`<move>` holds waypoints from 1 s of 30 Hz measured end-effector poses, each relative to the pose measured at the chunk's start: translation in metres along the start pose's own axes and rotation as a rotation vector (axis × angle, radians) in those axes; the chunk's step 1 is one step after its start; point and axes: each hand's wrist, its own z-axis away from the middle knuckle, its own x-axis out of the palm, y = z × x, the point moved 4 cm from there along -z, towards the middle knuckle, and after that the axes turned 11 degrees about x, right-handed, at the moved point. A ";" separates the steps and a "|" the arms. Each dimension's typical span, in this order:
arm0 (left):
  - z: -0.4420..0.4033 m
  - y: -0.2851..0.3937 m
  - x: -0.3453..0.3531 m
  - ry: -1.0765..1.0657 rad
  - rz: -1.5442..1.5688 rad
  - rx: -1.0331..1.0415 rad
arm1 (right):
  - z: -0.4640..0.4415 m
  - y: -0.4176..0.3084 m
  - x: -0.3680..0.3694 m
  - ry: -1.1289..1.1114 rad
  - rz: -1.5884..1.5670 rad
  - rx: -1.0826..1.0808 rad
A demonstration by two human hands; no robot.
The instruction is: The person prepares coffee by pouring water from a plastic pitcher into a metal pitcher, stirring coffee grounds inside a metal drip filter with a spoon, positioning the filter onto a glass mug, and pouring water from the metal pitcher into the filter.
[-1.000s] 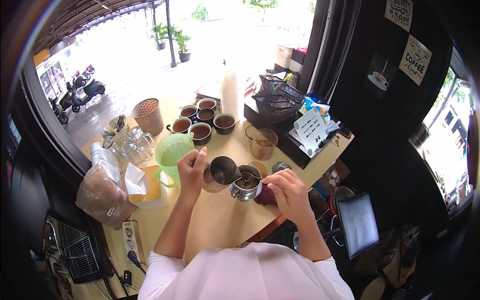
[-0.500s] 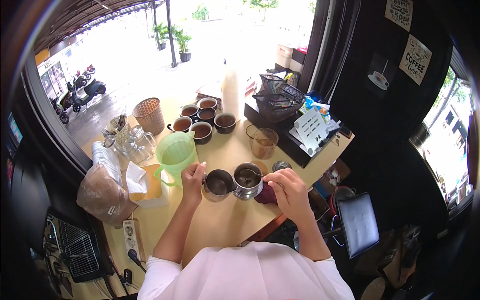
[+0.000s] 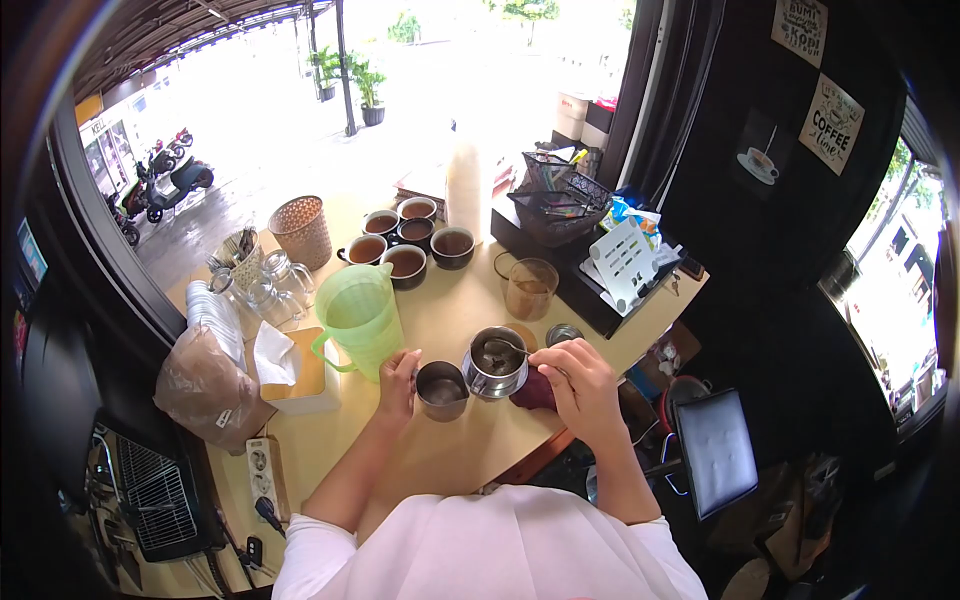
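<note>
A metal pitcher stands upright near the table's front edge, and my left hand is closed on its handle at the left side. Just right of it, my right hand pinches a spoon whose tip dips into a metal pot holding dark contents. Behind my left hand is a light green plastic jug. A round metal lid lies behind my right hand. A dark red cloth is partly hidden under that hand.
Several cups of brown drink stand at the back, beside a tall pale bottle. A brown-stained glass mug is behind the pot. Glass jars, a tissue box and a power strip are left; a black mesh organiser is right.
My left hand has lowered the pitcher toward me, from a tilt at the pot's rim to upright beside it. My right hand keeps the spoon in the pot.
</note>
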 end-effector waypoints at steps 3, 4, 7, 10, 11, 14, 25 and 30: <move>-0.001 -0.006 -0.001 -0.002 0.004 0.010 | 0.001 0.000 -0.002 0.032 -0.014 -0.022; -0.001 -0.008 -0.001 -0.001 0.001 0.008 | 0.002 0.001 -0.001 0.027 -0.008 -0.017; -0.002 -0.014 -0.004 -0.016 0.009 0.000 | 0.003 0.001 -0.002 0.033 -0.005 -0.002; 0.002 -0.010 0.000 -0.011 -0.011 -0.025 | 0.005 0.001 -0.004 0.065 -0.022 0.002; 0.001 -0.012 0.000 -0.015 0.004 -0.021 | 0.006 0.001 -0.004 0.058 -0.021 0.001; 0.000 -0.016 -0.001 -0.020 0.051 -0.009 | 0.007 0.003 -0.004 0.063 -0.022 0.008; 0.001 -0.025 -0.007 -0.018 0.073 0.072 | 0.012 0.004 -0.002 0.099 -0.074 0.048; 0.002 -0.024 0.002 -0.091 0.128 0.186 | 0.017 0.010 -0.001 0.122 -0.125 0.099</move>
